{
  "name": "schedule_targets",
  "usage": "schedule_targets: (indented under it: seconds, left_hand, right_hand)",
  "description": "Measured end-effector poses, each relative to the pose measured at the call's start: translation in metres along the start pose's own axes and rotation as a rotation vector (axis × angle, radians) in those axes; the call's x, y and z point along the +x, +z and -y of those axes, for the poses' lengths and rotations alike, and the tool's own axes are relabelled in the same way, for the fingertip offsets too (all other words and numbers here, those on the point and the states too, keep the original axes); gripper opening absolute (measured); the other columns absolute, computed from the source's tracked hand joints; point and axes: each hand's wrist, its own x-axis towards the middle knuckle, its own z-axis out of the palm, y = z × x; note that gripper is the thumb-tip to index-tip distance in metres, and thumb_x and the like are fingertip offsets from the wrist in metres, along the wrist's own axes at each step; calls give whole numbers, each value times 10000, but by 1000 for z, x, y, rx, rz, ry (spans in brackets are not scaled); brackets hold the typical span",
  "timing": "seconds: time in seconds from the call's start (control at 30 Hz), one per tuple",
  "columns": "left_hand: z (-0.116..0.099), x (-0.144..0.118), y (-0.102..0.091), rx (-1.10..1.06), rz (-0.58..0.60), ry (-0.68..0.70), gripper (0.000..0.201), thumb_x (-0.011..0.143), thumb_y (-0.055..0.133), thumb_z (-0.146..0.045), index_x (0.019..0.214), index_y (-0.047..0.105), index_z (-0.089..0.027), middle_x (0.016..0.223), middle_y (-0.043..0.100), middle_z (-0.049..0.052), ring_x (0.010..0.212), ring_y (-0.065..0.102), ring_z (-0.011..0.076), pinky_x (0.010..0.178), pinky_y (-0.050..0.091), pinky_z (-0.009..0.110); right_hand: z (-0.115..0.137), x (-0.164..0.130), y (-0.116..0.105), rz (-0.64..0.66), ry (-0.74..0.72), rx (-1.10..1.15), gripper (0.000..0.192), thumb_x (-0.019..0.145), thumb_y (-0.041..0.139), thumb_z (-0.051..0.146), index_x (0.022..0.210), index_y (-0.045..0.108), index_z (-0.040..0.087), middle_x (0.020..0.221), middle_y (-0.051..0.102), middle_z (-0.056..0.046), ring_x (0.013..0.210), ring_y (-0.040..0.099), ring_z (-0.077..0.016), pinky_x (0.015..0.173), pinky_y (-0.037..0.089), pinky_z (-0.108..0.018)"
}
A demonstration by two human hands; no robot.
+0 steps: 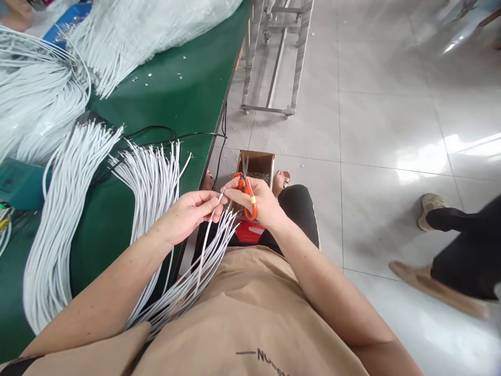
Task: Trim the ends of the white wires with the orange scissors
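My left hand (199,209) pinches a white cable (204,245) near its end, above my lap. The fingertips of my right hand (256,198) meet that same cable end. Orange-handled scissors (252,209) hang on the right hand, their dark blades pointing away from me, clear of the cable. Across my lap lies a loose bunch of white cables (195,287), their ends fanned out below the hands. Two more cable bundles, a large one (58,235) and a smaller one (154,188), rest on the green table (105,235) to the left.
Below my hands stands an open cardboard box (256,156) with small scraps inside. A metal trolley frame (276,68) is ahead on the tiled floor. Plastic-wrapped cables (156,26) and a teal box (21,183) occupy the table. At right, a person's shoe (430,209) shows.
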Motion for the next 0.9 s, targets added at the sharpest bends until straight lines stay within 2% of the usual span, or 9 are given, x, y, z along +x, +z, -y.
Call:
schedule_targets:
  seconds: [0.2, 0.3, 0.37, 0.5, 0.53, 0.67, 0.73, 0.8, 0.9]
  left_hand:
    - [3, 3, 1, 158, -201, 135, 209, 704, 730, -328, 788, 639, -160, 730, 653, 8, 718, 605, 132, 752, 470, 280]
    - [3, 3, 1, 374, -351, 224, 255, 684, 738, -364, 807, 651, -159, 757, 664, 16, 696, 595, 132, 710, 474, 271]
    - [3, 3, 0, 470, -405, 245, 262, 693, 726, -380, 822, 661, -162, 750, 666, 16, 671, 588, 129, 683, 470, 264]
    - [2, 1, 0, 461, -382, 211, 252, 737, 684, -383, 857, 671, -162, 744, 680, 18, 727, 627, 143, 759, 486, 278]
    - [2, 1, 0, 456, -373, 205, 256, 740, 681, -384, 863, 670, -159, 744, 682, 19, 737, 633, 146, 775, 489, 281]
    - [0, 0, 4, 478, -284, 197, 291, 745, 669, -418, 855, 663, -149, 783, 696, 35, 770, 648, 165, 806, 502, 303]
    - [-3, -1, 4, 539, -222, 163, 307, 753, 655, -438, 870, 667, -154, 845, 710, 47, 808, 655, 176, 836, 503, 315]
    - [-8, -3, 2, 646, -193, 124, 337, 755, 648, -441, 961, 672, -175, 957, 716, 52, 880, 655, 184, 881, 492, 323]
    - [-23, -11, -9, 799, -297, 147, 426, 753, 637, -471, 1086, 645, -204, 1107, 687, 57, 976, 633, 194, 926, 474, 341]
  right_hand:
    - [-14, -6, 19, -263, -10, -75, 125, 740, 609, 281, 742, 581, 159, 652, 545, 33, 576, 461, -77, 588, 405, -222]
    - [-15, -12, 26, -281, -141, -202, 145, 729, 638, 302, 750, 606, 161, 712, 550, 14, 636, 472, -93, 618, 404, -230]
    - [-12, -13, 26, -287, -172, -186, 172, 736, 641, 326, 714, 605, 159, 709, 541, 12, 644, 464, -94, 634, 404, -234]
    - [-4, -8, 21, -499, -32, -32, 269, 746, 638, 403, 673, 585, 150, 641, 520, 28, 597, 420, -78, 605, 385, -225]
    - [-3, -6, 20, -506, -9, -21, 266, 739, 646, 405, 690, 599, 148, 639, 524, 30, 598, 423, -76, 602, 383, -221]
    - [-7, -3, 21, -260, 12, 8, 231, 697, 679, 364, 717, 623, 141, 644, 571, 24, 590, 487, -82, 594, 413, -220]
    - [-11, -5, 22, -235, 29, 16, 219, 697, 675, 351, 715, 609, 142, 618, 571, 25, 553, 495, -86, 563, 415, -225]
    - [-15, -8, 20, -350, 42, -33, 210, 713, 660, 353, 746, 615, 151, 610, 546, 35, 533, 464, -81, 545, 401, -223]
    - [-18, -13, 13, -608, -62, -176, 241, 781, 595, 391, 882, 629, 175, 686, 557, 27, 600, 491, -98, 607, 424, -235]
